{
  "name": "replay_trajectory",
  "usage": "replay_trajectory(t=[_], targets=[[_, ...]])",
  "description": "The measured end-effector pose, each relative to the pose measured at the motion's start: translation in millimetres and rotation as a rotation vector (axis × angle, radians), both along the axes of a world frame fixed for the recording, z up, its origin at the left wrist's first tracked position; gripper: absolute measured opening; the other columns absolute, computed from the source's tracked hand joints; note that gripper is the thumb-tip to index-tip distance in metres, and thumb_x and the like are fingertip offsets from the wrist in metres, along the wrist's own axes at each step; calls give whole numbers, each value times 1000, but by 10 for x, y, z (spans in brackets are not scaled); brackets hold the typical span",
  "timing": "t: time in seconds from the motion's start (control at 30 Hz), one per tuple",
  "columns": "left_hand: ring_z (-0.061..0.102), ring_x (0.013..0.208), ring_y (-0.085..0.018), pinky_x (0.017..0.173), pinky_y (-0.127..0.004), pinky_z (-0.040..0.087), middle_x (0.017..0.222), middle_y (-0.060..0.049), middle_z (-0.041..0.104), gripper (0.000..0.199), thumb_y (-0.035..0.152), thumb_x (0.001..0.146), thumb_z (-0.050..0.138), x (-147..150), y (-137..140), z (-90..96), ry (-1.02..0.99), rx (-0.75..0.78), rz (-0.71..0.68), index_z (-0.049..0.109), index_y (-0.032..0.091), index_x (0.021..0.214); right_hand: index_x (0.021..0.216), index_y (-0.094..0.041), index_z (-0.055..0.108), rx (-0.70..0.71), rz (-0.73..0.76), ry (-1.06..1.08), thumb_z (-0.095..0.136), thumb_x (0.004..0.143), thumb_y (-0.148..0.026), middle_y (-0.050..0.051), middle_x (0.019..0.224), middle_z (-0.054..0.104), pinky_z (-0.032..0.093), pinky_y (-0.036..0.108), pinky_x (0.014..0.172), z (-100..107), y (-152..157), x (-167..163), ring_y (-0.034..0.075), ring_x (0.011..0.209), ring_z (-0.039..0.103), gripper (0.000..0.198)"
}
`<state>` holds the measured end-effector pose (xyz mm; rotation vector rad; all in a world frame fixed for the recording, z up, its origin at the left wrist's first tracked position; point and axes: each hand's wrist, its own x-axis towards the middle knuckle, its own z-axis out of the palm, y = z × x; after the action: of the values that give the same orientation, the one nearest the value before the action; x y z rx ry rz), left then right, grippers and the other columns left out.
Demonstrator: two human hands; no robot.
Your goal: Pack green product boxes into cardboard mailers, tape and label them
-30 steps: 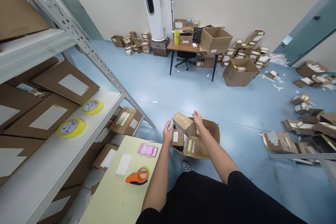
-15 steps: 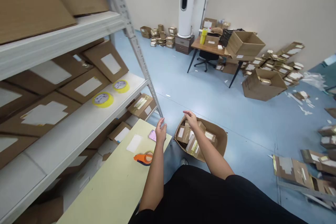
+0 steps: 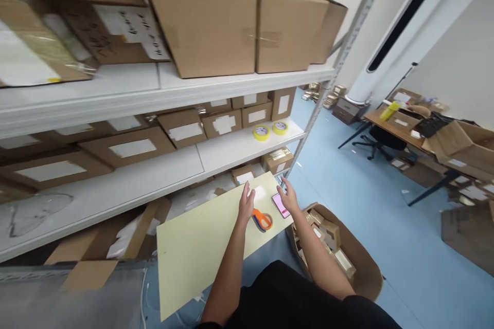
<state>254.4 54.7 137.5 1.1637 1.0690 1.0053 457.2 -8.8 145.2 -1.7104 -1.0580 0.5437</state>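
Both my hands hover over a pale yellow table [image 3: 200, 236], apart from each other. My left hand [image 3: 246, 205] has its fingers extended and holds nothing; it is beside an orange tape dispenser [image 3: 263, 220] lying on the table. My right hand [image 3: 287, 197] is also empty, thumb and fingers apart, close to a phone with a pink screen [image 3: 280, 205]. A white paper sheet [image 3: 258, 194] lies between the hands, towards the far end of the table. Right of the table, a large open carton [image 3: 365, 267] on the floor holds several small cardboard boxes [image 3: 328, 231], partly behind my right forearm.
A tall metal shelf [image 3: 231, 151] runs along the left and ahead, loaded with cardboard boxes [image 3: 216, 25]. Two yellow tape rolls [image 3: 261, 133] rest on its middle level. Farther right stand a wooden desk [image 3: 389, 126], a black chair [image 3: 372, 144] and a white standing unit [image 3: 389, 36].
My view has swung left, bringing more of the shelf and table into sight. My hands have shifted from the table's end and the carton to over the table, both still empty.
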Motion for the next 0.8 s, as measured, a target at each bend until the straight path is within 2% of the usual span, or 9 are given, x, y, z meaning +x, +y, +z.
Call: replay_trajectory(t=[0.17,0.33,0.43,0.53,0.67,0.8], targets=[[40,153,-29,124,-41,34,162,-10,47,61,51,95,67,-840,90,-100,31,-35,135,55,28,150,148,-22,55,9,141,-128,57,96,-43,13,152,57,36,50,122,5,134,-715,30,143,50,56],[40,152,-27,125,-41,32,161,-9,49,56,48,96,66,-1281,-2,-199,85,-57,192,58,26,146,147,-21,57,-52,218,-179,57,96,-41,13,154,55,30,50,126,-109,113,-1076,30,148,44,55],[40,152,-28,124,-43,34,161,-8,49,54,44,95,68,-1371,-138,-250,130,-61,198,59,28,146,144,-21,60,-97,256,-184,60,93,-41,13,153,56,31,49,126,-293,57,-1073,30,147,45,54],[43,150,-29,124,-45,35,157,-9,54,51,44,95,68,-1360,-351,-313,184,-98,213,62,27,142,139,-16,64,-187,260,-189,61,91,-38,16,148,60,34,47,124,-570,-29,-967,32,142,50,52],[48,146,-29,123,-45,36,151,-9,60,49,48,94,69,-1245,-738,-455,232,-143,252,65,26,138,128,-11,69,-388,216,-186,63,89,-31,20,135,67,37,46,118,-1056,-177,-823,35,135,55,45],[50,144,-29,122,-43,38,149,-9,61,49,51,95,67,-1121,-1166,-620,271,-223,267,67,25,136,108,-15,75,-618,317,-139,70,85,-29,20,118,73,43,44,108,-1565,-339,-785,36,121,62,27]])
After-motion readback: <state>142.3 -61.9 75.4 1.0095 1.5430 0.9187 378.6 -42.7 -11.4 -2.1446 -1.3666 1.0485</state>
